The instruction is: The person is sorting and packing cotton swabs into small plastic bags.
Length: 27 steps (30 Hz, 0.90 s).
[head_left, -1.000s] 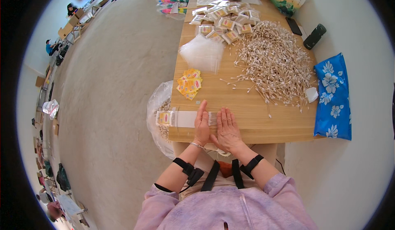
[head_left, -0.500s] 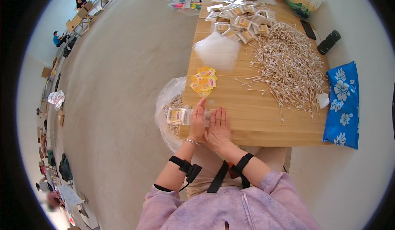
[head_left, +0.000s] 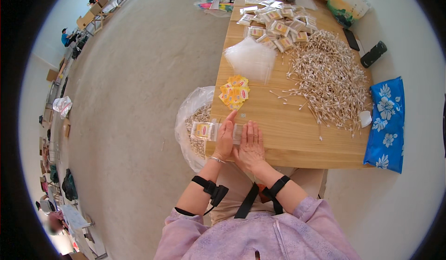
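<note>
A clear packet of cotton swabs (head_left: pixel 203 131) with a yellow label lies across the left near corner of the wooden table (head_left: pixel 297 144), sticking out past its edge. My left hand (head_left: pixel 225 138) stands on its edge against the packet's right part, fingers straight, thumb side tucked to it. Flat beside it, palm down, my right hand (head_left: pixel 251 146) rests on the packet's right end and the tabletop. Both wrists carry black straps.
A clear bag of filled packets (head_left: pixel 194 120) hangs beside the table's left edge. On the table are yellow labels (head_left: pixel 234 92), empty clear sleeves (head_left: pixel 253 58), a big heap of cotton swabs (head_left: pixel 325 74), filled packets (head_left: pixel 274 25) and a blue flowered cloth (head_left: pixel 385 120).
My left hand has turned from lying flat over the packet to standing on its edge. The right hand stays flat beside it, and the packet has barely moved.
</note>
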Motion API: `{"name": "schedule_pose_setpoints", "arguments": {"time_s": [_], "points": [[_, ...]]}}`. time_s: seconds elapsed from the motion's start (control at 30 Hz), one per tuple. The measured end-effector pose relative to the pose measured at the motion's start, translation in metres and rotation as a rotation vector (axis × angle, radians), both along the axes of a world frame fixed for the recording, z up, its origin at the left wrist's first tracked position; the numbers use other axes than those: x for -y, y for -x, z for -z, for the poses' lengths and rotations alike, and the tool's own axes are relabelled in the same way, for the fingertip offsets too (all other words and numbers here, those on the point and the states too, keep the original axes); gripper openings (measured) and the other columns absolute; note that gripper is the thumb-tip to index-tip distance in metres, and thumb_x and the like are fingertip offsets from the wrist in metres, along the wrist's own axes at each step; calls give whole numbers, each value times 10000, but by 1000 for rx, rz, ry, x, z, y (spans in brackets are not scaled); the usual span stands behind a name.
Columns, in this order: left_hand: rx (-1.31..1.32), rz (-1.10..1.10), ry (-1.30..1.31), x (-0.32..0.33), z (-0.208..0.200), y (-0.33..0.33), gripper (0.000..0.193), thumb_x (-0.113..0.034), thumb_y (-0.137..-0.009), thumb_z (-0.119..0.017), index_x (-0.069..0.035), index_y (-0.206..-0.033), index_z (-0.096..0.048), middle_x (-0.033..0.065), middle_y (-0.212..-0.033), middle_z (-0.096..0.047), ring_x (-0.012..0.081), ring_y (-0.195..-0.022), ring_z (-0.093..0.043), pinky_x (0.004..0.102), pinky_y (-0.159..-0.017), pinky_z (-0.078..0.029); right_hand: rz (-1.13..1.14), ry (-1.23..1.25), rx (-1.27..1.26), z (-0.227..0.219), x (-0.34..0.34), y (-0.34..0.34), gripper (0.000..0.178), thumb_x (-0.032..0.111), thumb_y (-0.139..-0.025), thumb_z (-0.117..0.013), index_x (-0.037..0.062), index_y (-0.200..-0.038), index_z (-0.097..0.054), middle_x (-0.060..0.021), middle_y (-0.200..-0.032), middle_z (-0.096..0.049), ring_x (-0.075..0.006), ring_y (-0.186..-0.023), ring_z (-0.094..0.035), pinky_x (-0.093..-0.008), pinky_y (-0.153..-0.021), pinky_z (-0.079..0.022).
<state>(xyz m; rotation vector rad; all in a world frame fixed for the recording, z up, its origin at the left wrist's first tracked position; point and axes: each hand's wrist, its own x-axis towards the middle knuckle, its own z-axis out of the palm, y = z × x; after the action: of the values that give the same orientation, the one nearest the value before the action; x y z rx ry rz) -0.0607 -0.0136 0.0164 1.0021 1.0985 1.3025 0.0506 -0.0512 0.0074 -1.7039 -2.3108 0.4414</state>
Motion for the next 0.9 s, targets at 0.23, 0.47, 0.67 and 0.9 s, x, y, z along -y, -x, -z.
{"name": "schedule_pose_setpoints", "arguments": {"time_s": [0.23,0.47,0.67,0.9], "points": [[-149,81,24,2,-4,8,499,-341,-1013,-355,13,-1360,-418,127,-1388,-448,204,-1304,-375,313,-1088,-256,47,59,2,-9,-2,7,867,431,-835,-493,-85,-1427,-124,-235,-1503,-81,-382,-1419,7,-476,-1147,7],[-136,71,-4,2,2,6,506,-359,-1018,-337,-12,-1380,-403,94,-1411,-423,167,-1309,-350,307,-1090,-244,62,35,88,-5,-2,9,856,432,-838,-480,-83,-1427,-134,-239,-1512,-78,-379,-1422,7,-476,-1147,-3],[6,24,16,4,-3,4,497,-345,-1018,-338,-2,-1371,-409,105,-1399,-433,178,-1309,-357,308,-1097,-236,-44,76,33,-11,0,0,849,439,-844,-466,-99,-1419,-147,-256,-1508,-85,-391,-1421,16,-484,-1145,9],[-58,63,6,4,2,11,506,-360,-1012,-360,-5,-1368,-416,117,-1390,-441,193,-1298,-372,310,-1092,-245,33,33,38,-3,-1,15,857,439,-841,-470,-109,-1415,-146,-269,-1507,-72,-403,-1417,6,-492,-1144,1]]}}
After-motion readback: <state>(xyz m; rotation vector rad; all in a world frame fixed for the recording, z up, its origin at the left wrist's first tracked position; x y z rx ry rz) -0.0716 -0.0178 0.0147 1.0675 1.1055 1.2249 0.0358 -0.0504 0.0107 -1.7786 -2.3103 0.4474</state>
